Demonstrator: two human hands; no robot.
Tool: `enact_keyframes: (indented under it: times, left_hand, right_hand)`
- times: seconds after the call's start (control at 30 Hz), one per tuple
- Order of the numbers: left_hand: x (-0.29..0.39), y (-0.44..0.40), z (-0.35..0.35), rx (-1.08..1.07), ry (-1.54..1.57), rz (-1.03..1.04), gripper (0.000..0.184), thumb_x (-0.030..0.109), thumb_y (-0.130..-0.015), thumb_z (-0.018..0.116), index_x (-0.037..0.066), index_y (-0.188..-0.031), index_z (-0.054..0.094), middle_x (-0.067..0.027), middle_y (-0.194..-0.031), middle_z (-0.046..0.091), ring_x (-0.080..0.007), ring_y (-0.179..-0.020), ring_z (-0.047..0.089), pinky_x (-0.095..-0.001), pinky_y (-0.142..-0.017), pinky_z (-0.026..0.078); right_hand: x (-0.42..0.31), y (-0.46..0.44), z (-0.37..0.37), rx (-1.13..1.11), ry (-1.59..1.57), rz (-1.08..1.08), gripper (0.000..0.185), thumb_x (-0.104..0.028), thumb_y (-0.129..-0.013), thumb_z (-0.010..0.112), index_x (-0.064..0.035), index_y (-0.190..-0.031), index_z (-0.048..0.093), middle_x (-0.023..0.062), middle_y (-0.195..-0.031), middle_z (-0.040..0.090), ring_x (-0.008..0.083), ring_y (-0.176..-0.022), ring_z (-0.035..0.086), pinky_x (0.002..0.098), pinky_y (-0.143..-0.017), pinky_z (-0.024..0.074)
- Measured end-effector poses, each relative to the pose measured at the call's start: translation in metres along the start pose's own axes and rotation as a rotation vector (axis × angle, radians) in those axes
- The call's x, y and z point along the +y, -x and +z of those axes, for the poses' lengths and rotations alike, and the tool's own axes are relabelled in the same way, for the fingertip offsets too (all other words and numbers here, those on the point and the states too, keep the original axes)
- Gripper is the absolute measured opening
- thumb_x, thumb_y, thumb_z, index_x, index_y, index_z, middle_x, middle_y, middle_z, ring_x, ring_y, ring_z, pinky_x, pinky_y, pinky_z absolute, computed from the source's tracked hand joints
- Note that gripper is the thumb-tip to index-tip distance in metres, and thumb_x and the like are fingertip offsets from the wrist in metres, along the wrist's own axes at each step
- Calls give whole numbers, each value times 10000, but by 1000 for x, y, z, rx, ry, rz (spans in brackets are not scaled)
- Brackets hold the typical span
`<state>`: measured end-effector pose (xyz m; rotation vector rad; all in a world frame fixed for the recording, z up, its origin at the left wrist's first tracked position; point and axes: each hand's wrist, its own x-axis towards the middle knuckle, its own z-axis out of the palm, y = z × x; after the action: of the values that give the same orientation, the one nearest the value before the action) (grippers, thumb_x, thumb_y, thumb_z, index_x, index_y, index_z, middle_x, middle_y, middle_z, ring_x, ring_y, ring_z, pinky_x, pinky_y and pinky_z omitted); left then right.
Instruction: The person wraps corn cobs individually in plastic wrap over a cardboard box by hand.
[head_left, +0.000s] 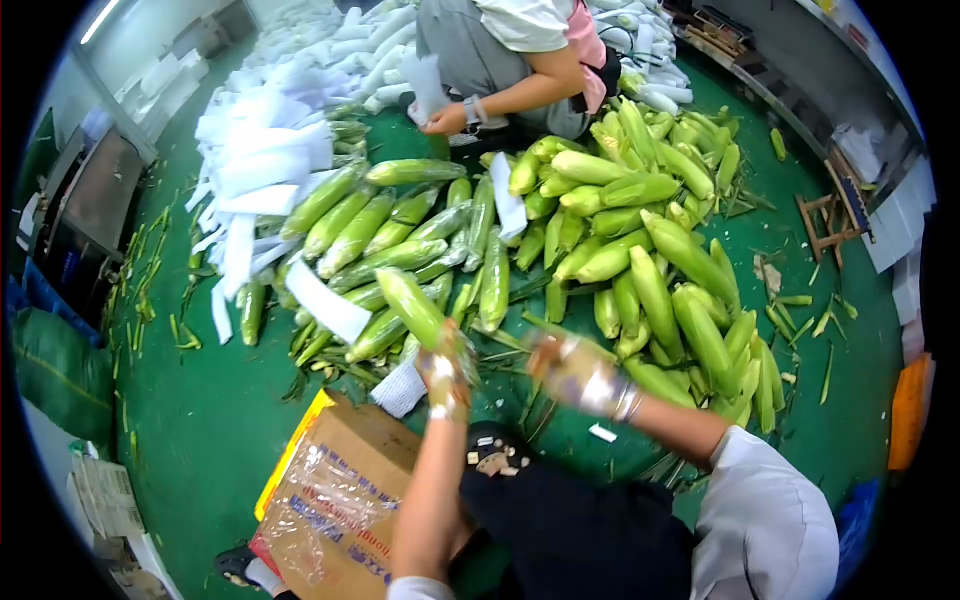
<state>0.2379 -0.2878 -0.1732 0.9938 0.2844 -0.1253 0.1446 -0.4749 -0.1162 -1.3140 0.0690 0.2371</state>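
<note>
Hands apart, the left around a corn ear — pale green, tapered.

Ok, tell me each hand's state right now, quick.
Left hand: closed around one end of an ear of corn.
Right hand: blurred; whether it is open or holding anything cannot be told.

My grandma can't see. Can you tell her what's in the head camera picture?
Someone's left hand holds a green corn ear, while the blurred right hand is beside a big corn heap. White sheets are piled to the left, and another person is ahead.
</note>
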Motion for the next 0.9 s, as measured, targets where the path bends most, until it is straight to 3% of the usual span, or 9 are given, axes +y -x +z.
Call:
enact_keyframes:
  times: [0.13,0.23,0.3,0.37,0.4,0.5,0.6,0.77,0.9]
  left_hand:
    - [39,-110,64,294,73,-115,303,388,-810,708,129,-922,599,-16,-716,566,-153,-592,546,-288,-508,457]
    - [58,-146,81,-3,-56,77,385,383,-898,598,61,-1107,561,-8,-986,610,-156,-808,575,-324,-647,475]
    - [65,-108,60,-218,-329,36,431,403,-882,616,44,-1113,557,-29,-1020,620,-150,-825,577,-316,-670,461]
    - [49,-80,-7,-644,300,-120,531,420,-889,601,-14,-1186,528,-99,-1083,621,-179,-851,606,-314,-698,471]
    - [75,-11,-9,-380,-291,77,588,397,-897,589,-74,-1230,473,-158,-1127,599,-222,-983,604,-305,-792,506]
    - [85,75,-103,-519,419,-220,578,284,-912,582,-126,-1274,394,-244,-1152,567,-268,-1064,583,-313,-898,527]
    - [135,179,-83,-69,-767,44,520,296,-801,724,12,-1187,523,-170,-1106,592,-300,-1020,588,-375,-840,480]
    - [142,224,-63,-103,-1272,628,801,473,-725,741,44,-1314,407,-238,-1139,563,-411,-1048,557,-425,-838,476]
    - [182,276,-130,18,-1111,136,573,464,-695,752,42,-1040,576,-182,-886,657,-348,-834,649,-399,-727,497]
  right_hand:
    - [-99,-73,-130,744,1591,-477,338,-139,-774,564,-38,-1096,545,155,-894,594,335,-832,597,417,-725,490]
    - [-132,-124,-199,575,1887,185,395,-178,-818,517,-66,-1196,529,206,-1071,585,346,-1028,579,462,-872,466]
    - [-114,-124,-235,544,1902,252,475,-94,-825,452,-114,-1299,476,178,-1222,552,328,-1131,542,423,-937,450]
    - [-92,-124,-252,702,1946,92,435,-87,-885,355,-161,-1290,496,121,-1240,560,315,-1137,546,419,-949,448]
    - [-90,-124,-257,752,1940,115,419,-75,-879,353,-152,-1257,517,134,-1192,576,313,-1117,554,428,-928,455]
    - [-121,-84,-207,672,1762,-67,678,-82,-582,773,-87,-1209,514,148,-1129,584,340,-1037,560,415,-890,470]
    - [-136,-24,-93,537,1163,-413,597,-69,-610,790,-52,-1154,543,136,-1005,655,267,-900,639,357,-779,518]
    - [-97,58,121,-71,215,18,439,-175,-711,808,-20,-1050,576,83,-997,641,172,-922,612,341,-785,523]
    - [-86,58,197,-504,261,287,543,-259,-748,781,6,-1166,558,93,-1007,637,146,-917,591,310,-795,487]
